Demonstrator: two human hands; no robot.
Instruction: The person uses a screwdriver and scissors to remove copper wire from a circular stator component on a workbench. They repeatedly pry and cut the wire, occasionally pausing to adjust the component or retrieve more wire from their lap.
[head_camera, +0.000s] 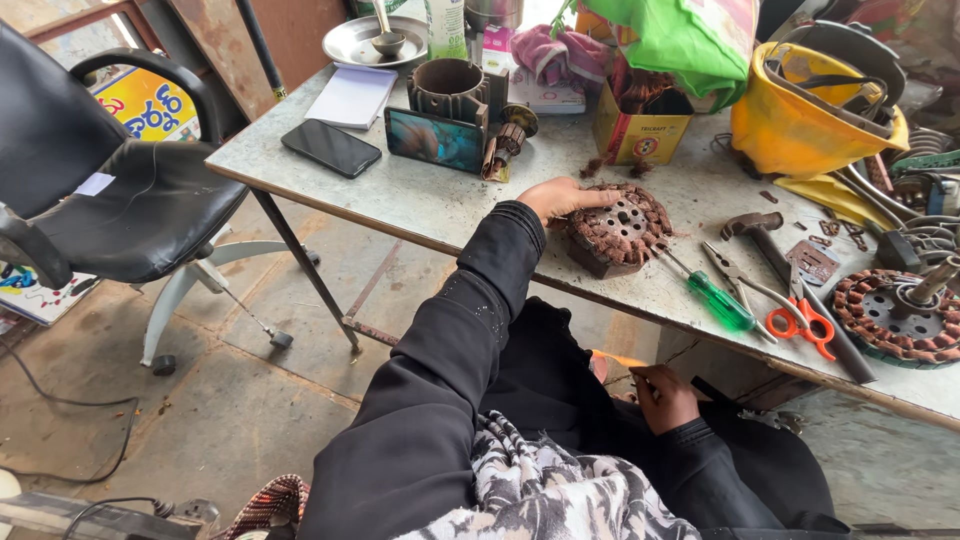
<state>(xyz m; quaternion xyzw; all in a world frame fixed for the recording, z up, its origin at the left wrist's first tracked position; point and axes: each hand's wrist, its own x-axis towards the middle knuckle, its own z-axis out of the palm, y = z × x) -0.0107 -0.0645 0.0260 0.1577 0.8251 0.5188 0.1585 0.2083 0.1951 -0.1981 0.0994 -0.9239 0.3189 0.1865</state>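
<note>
- Two hands: your left hand (562, 197) rests loosely, unclenched, on the copper-wound stator (617, 227) at the surface (400, 190) edge.
- Your right hand (662, 397), well below near your lap, pinches a thin orange strip (622, 359); left is nearer.

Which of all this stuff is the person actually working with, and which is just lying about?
In use: left hand on the copper-wound stator; right hand holding a small orange strip.

Lying about: green screwdriver, orange scissors, hammer, yellow helmet, black phone.
</note>
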